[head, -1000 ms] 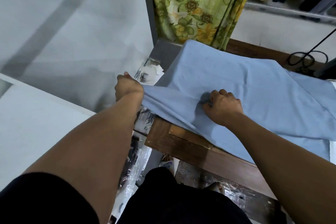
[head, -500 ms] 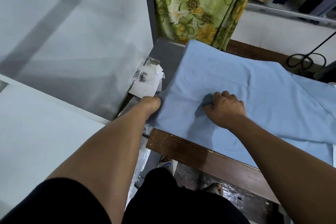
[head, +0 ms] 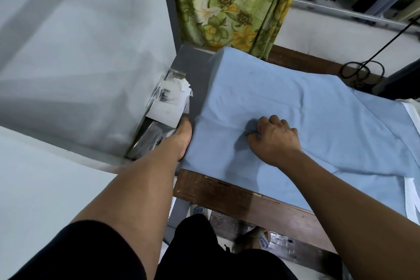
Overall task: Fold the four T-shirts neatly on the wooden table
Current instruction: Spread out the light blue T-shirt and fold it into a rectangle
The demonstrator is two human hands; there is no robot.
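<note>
Pinching fold of blue T-shirt (head: 306,102): right hand (head: 276,141), grip curled on cloth; left hand (head: 184,136) at shirt's edge, table (head: 227,191) left edge, grip hidden, cannot tell.

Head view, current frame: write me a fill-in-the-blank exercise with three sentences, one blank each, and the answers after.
1. The right hand pinches a fold of the light blue T-shirt between ____ fingers.
2. The left hand rests against the T-shirt's ____ edge.
3. Behind the dark wooden table hangs a green-and-yellow curtain printed with ____.
Missing words: curled; left; flowers.
</note>
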